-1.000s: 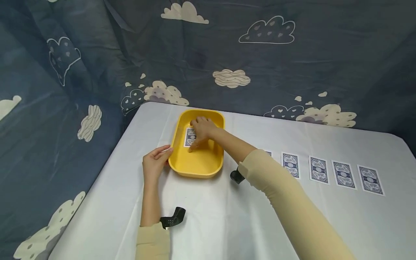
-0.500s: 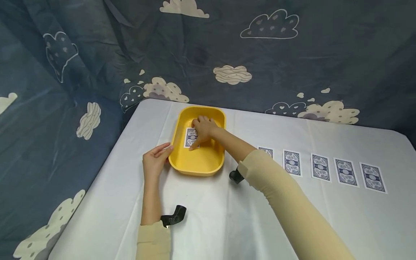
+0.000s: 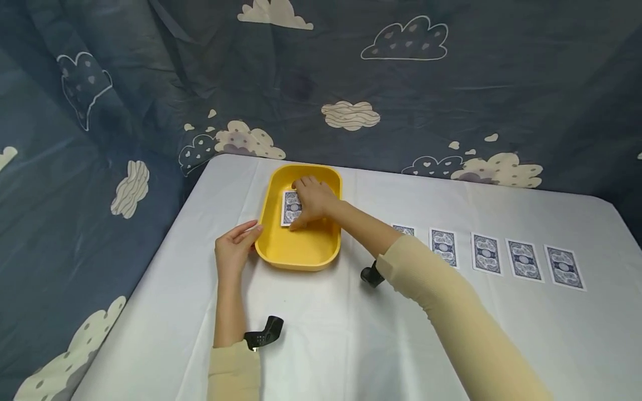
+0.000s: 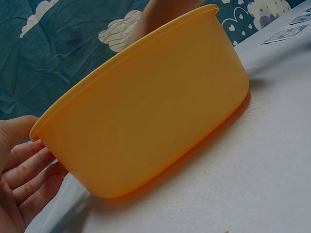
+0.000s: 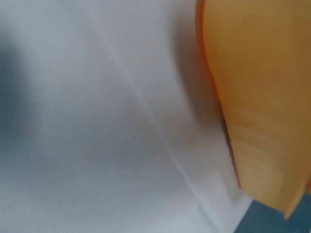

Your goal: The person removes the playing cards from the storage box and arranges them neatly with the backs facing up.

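In the head view, a yellow plastic tub (image 3: 301,245) stands on the white-covered table. My left hand (image 3: 234,250) holds its left rim; in the left wrist view the thumb lies on the rim and the fingers are under it, against the outer wall. My right hand (image 3: 313,200) reaches into the tub over a blue-backed playing card (image 3: 291,209), which is face down. Its thumb is at the card's near edge and its fingers at the far edge, gripping it. The hand covers the card's right part. The right wrist view has only the tub's outside (image 5: 262,97) and tablecloth.
Several face-down playing cards (image 3: 485,253) lie in a row on the table (image 3: 311,345) to the right; my right forearm partly covers the leftmost. A dark cloth with cloud prints (image 3: 301,72) hangs behind and at the left. Black wrist cameras (image 3: 264,332) are on both arms.
The card in the tub looks slightly higher and larger under my right hand than half a second ago. The left hand keeps its hold. The whole head view has shifted a little.
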Motion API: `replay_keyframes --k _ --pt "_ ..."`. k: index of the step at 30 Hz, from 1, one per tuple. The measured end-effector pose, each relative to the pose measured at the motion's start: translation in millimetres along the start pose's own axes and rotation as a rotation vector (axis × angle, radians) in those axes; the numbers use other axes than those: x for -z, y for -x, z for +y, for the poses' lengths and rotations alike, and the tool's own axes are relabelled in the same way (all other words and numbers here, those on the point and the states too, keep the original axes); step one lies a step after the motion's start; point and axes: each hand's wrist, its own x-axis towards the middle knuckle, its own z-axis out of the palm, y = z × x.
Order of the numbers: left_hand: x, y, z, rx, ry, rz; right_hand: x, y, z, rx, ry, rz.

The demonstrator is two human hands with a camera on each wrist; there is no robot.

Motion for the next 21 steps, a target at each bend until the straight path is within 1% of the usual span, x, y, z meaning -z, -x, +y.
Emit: replay_keyframes --k 5,9,12,16,21 --pt "-4.5 3.5 1.7 -0.010 -0.006 -0.011 21.6 27.1 11.1 0.013 -0.042 0.092" --pt "-7.5 6.4 2.3 -0.008 -0.022 -0.017 43.3 56.4 23.4 -0.003 -0.050 0.122" --pt "-8.5 8.6 3.0 -0.005 -0.026 -0.011 56.7 81.4 37.1 -0.022 -0.047 0.149" --pt "-7.6 11.4 4.0 -0.007 -0.028 -0.002 66.7 119.4 65.3 -0.075 -0.014 0.195" --pt "-3.4 14.0 3.6 -0.013 -0.010 0.021 68.6 178.7 114.5 -0.201 0.049 0.207"
